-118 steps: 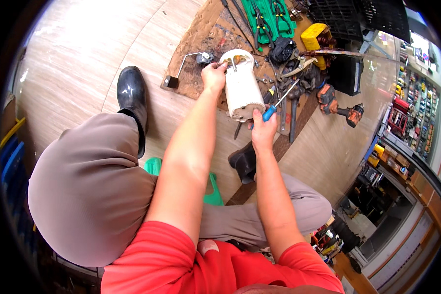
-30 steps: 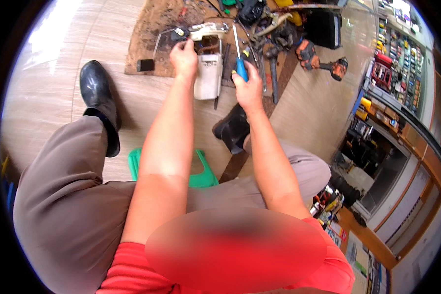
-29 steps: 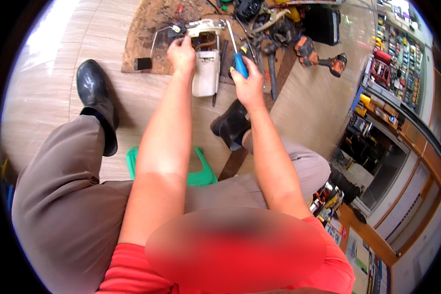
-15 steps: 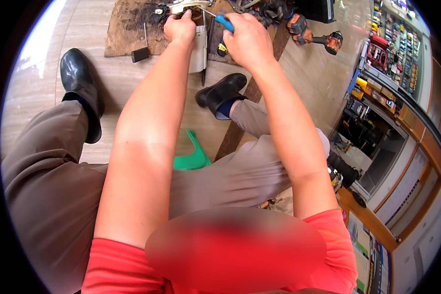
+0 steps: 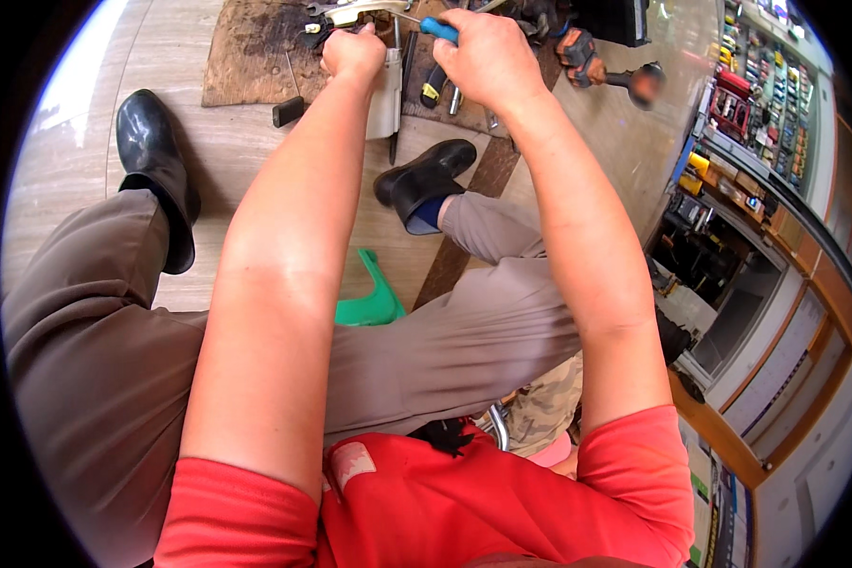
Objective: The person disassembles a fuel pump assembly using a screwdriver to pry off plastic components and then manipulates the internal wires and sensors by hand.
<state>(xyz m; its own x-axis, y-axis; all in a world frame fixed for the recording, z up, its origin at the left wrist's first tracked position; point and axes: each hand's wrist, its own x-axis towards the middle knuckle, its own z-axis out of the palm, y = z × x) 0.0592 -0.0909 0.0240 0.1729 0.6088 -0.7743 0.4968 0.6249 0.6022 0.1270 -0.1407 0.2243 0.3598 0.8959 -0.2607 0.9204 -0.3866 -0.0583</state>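
Observation:
My right hand (image 5: 492, 57) is closed around the blue handle of a screwdriver (image 5: 438, 29), whose shaft points left. The tip meets a cream-coloured curved part (image 5: 358, 11) near the top edge. My left hand (image 5: 355, 55) is closed at the near side of that part, its thumb up against it; the fingers' grip is mostly hidden. Below and right of the left hand stands a pale grey, flat-sided piece (image 5: 384, 106). A thin-shafted tool with a black block-like handle (image 5: 288, 112) lies to the left.
A worn wooden board (image 5: 246, 57) lies under the work, with a yellow-and-black tool (image 5: 433, 87) and sockets on it. An orange-and-black cordless power tool (image 5: 580, 59) rests to the right. My boots flank the board; a green plastic piece (image 5: 374, 301) is between my legs. Stocked shelves (image 5: 776, 104) stand at right.
My right hand has shifted slightly right and down with the screwdriver, uncovering sockets on the board. The black-handled tool has turned and shifted right. My left hand has barely moved.

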